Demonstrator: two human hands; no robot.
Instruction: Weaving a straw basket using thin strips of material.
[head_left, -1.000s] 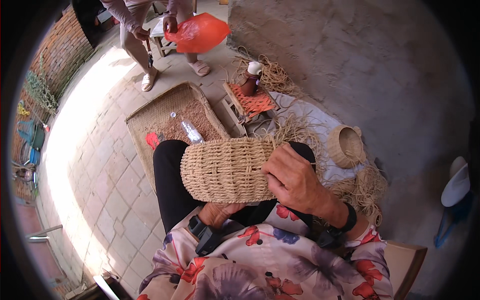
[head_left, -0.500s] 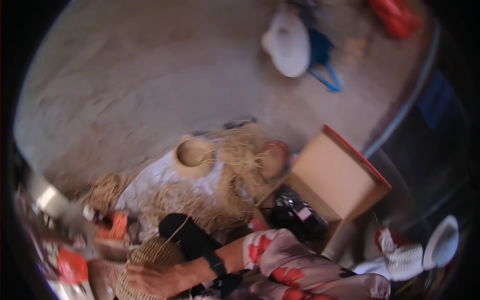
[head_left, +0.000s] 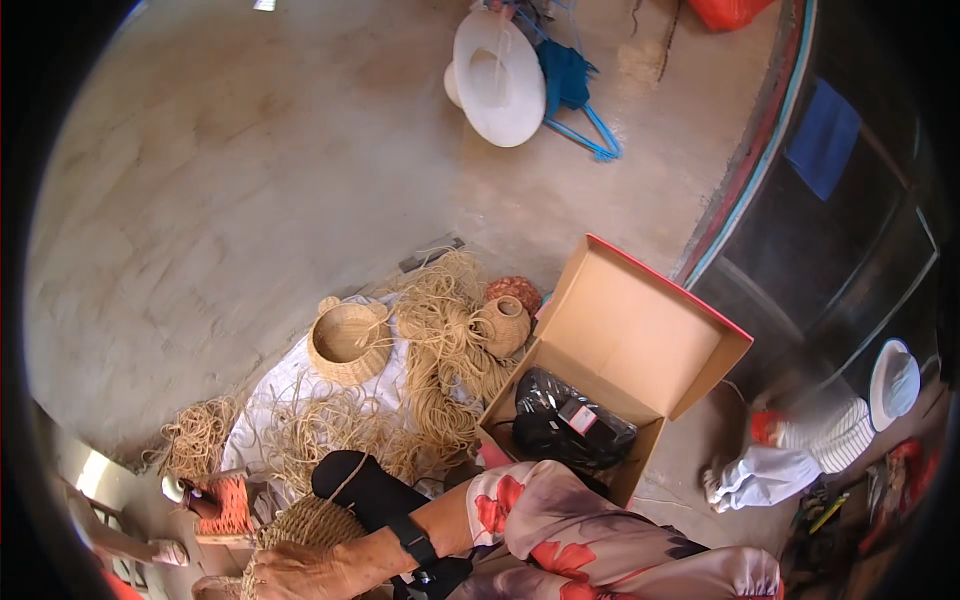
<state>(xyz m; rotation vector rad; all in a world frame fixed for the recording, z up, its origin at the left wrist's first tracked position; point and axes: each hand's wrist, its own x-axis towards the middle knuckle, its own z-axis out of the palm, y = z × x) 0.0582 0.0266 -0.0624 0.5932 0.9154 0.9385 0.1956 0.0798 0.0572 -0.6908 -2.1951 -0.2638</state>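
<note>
My right hand (head_left: pixel 295 572) comes in from the lower right, a black band on its wrist and a floral sleeve above. Its fingers are closed on a rounded, tightly woven straw basket (head_left: pixel 310 522) at the lower left; their tips are partly hidden. A loose strand runs from the weave across a black cloth-covered shape (head_left: pixel 352 485). My left hand does not show. Just beyond lie loose straw cord (head_left: pixel 350 420) and a finished-looking round basket (head_left: pixel 348 345) on a white sheet (head_left: pixel 268 408).
An open cardboard box (head_left: pixel 655 335) holds a black plastic-wrapped item (head_left: pixel 570 420). Beside it stand a small woven pot (head_left: pixel 503 325) and more cord (head_left: pixel 440 310). An orange woven stool (head_left: pixel 225 510) is at left. People in white hats (head_left: pixel 500 80) are at the top and right.
The whole view has shifted, so the floor things appear farther left and the picture is sharper. My right hand still grips the woven basket, now lower in view.
</note>
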